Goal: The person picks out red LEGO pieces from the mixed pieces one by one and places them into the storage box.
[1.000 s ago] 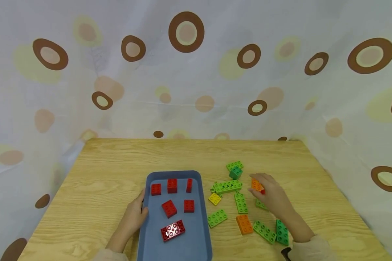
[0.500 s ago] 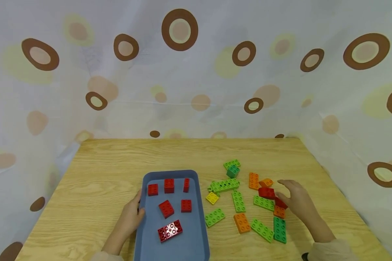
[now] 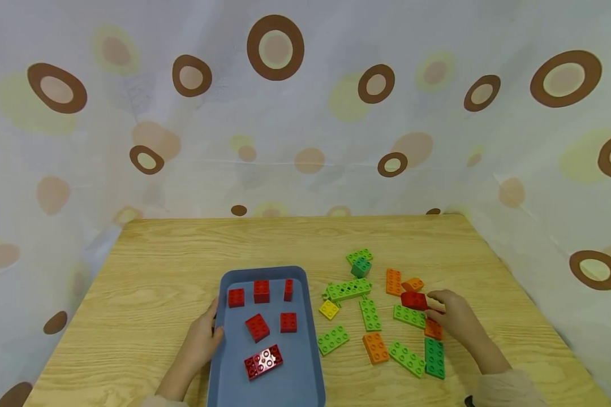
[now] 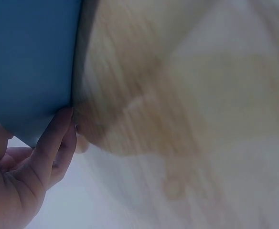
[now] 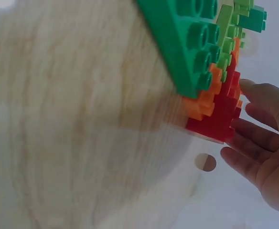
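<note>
My left hand (image 3: 196,342) holds the left edge of a blue-grey tray (image 3: 295,376). In the left wrist view, its fingers (image 4: 58,131) lie against the tray's outer side. Several red toy building bricks (image 3: 263,362) are spread inside the tray. On the right, my right hand (image 3: 458,321) is at a cluster of bricks with thumb and fingers apart. Its fingertips are right at a red brick (image 5: 218,119), which the hand mostly hides in the head view. Another red brick (image 3: 413,300) lies just beyond the fingers.
Several green bricks (image 3: 407,359), orange bricks (image 3: 375,347) and a yellow brick (image 3: 328,309) lie between tray and right hand. A dark green brick (image 3: 434,358) is nearest the right wrist. A patterned cloth (image 3: 305,113) stands behind the wooden table (image 3: 183,254).
My right hand let go of the orange brick area, drew back to the right, uncovering two red bricks, then moved in left onto the nearer one. My left hand stays on the tray.
</note>
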The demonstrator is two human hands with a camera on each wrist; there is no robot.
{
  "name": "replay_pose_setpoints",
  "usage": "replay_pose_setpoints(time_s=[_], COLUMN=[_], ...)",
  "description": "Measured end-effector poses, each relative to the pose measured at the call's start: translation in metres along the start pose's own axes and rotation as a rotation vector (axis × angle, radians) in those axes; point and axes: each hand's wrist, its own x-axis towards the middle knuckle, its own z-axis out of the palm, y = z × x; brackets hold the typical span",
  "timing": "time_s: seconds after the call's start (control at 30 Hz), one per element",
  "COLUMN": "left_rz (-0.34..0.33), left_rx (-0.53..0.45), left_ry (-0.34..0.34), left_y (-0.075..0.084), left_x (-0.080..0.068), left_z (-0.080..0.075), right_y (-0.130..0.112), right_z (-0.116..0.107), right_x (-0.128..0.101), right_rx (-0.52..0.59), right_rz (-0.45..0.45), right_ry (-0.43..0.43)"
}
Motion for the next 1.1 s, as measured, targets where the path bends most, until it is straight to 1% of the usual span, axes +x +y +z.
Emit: replay_pose_setpoints(time_s=[0.1,0.23,0.33,0.53,0.7,0.8,0.9,1.1], left_rz=[0.009,0.007,-0.001,0.003,-0.001,-0.002,0.003,0.013], left_rx=[0.003,0.012,0.01,0.015,0.012,0.013,0.02,0.023], left_ry=[0.002,0.002,-0.001,-0.005,-0.002,-0.004,0.0,0.012], left_y=[0.0,0.0,0.0,0.0,-0.001,-0.002,-0.001,0.0], left_x=[0.0,0.0,0.0,0.002,0.001,0.001,0.002,0.001], left_z=[0.0,0.0,0.0,0.0,0.001,0.001,0.001,0.0], right_y=[0.005,0.01,0.012,0.011,0.01,0.006,-0.004,-0.039], right_z=[0.002,0.006,0.008,0.008,0.007,0.004,0.0,0.0], right_x=[-0.001,-0.003,-0.003,-0.003,-0.007,-0.008,-0.007,-0.002], right_rx=[-0.002,0.0,0.0,0.01,-0.002,-0.008,-0.021,-0.053], right_rz=[0.01,0.02,0.029,0.038,0.018,-0.02,-0.069,-0.247], right_ry=[-0.005,0.012,0.032,0.039,0.091,0.132,0.177,0.373])
